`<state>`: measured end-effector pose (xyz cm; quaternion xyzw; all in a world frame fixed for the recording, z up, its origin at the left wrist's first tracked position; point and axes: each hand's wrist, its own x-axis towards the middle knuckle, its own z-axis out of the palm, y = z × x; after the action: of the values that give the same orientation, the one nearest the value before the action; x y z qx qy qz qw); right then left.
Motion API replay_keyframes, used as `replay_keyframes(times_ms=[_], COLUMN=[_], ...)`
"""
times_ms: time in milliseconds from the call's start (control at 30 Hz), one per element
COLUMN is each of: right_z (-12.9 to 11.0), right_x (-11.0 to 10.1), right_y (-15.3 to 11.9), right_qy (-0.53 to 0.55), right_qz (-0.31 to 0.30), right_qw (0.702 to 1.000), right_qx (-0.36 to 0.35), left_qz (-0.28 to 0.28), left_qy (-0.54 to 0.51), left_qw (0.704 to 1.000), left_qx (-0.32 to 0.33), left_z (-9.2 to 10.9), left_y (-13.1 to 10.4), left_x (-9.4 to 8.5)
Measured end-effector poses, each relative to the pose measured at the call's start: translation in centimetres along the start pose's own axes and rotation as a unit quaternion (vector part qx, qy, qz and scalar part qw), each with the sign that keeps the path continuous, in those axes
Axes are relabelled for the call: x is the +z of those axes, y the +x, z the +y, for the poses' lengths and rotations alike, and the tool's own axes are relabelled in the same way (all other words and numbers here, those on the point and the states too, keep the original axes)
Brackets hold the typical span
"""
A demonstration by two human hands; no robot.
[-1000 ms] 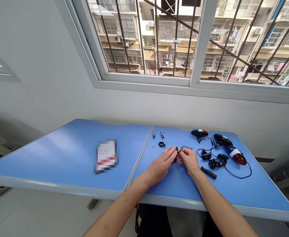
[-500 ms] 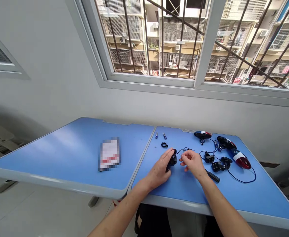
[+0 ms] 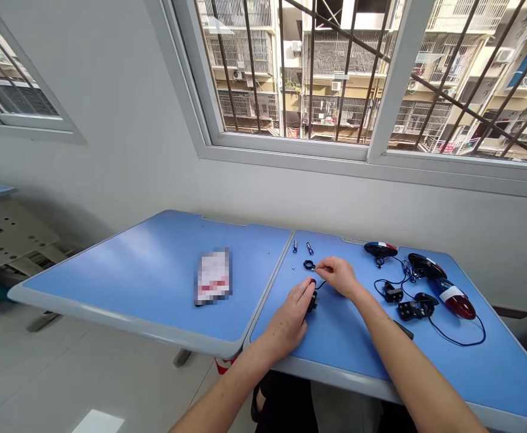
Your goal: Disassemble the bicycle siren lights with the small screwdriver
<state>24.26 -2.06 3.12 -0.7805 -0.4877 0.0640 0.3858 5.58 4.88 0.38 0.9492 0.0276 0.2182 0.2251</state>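
My left hand (image 3: 290,319) is wrapped round a small black device (image 3: 313,300) low over the blue table; the palm and fingers cover most of it. A thin black cable (image 3: 321,285) runs out from it. Fingertips pinched, my right hand (image 3: 341,278) is at the right edge of a black ring clamp (image 3: 308,263). Whether the pinch holds a tiny part or just touches the clamp, I cannot tell. Left of the clamp lies a tiny metal piece (image 3: 292,268). Two blue batteries, one (image 3: 295,246) upright-looking and another (image 3: 310,248) slanted, lie farther back.
To the right lie several red, white and blue lamps, one (image 3: 456,299) nearest, with cables and black button units (image 3: 410,310). A dark handle-like bar (image 3: 404,329) is partly behind my right forearm. A blurred packet (image 3: 213,273) rests on the left table (image 3: 123,270). Wall and window stand behind.
My right hand has moved away from the black device, up and left to the ring clamp. My left hand still holds the device. The view has shifted slightly left.
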Motion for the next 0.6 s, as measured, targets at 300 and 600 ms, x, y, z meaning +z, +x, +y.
replay_keyframes(times_ms=[300,600], right_z=[-2.7,-3.3], right_x=[2.1,2.7], right_y=[1.0,1.2], right_qy=[-0.233,-0.315], right_qz=[-0.075,-0.092], right_qw=[0.964,0.939], right_qx=[-0.106,-0.105], left_qz=[-0.024,-0.034], left_qy=[0.014,0.023], left_qw=[0.999,0.998], left_qx=[-0.036,-0.045], left_z=[0.2,0.4], left_y=[-1.2,-1.0], left_x=[-0.9,-1.0])
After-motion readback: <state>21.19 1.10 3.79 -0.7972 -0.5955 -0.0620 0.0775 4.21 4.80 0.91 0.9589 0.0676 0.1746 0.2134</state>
